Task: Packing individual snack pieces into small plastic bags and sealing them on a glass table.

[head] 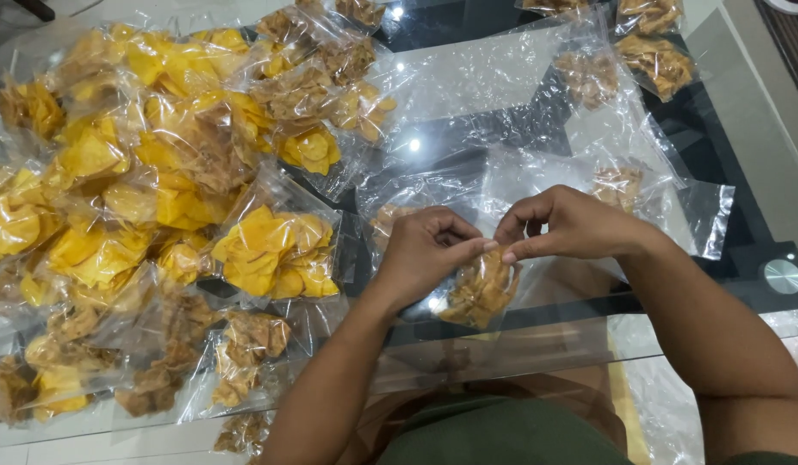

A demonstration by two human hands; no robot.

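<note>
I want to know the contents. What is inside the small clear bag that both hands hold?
Inside the small clear bag are brown, crinkled chips. The left hand and right hand pinch its top, so the opening is hidden.

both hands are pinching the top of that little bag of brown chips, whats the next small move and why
Probably twist or fold the bag's neck shut. The left hand and right hand both pinch the clear plastic just above the brown chips, which hang gathered at the bottom, so the open top looks ready to close.
</note>
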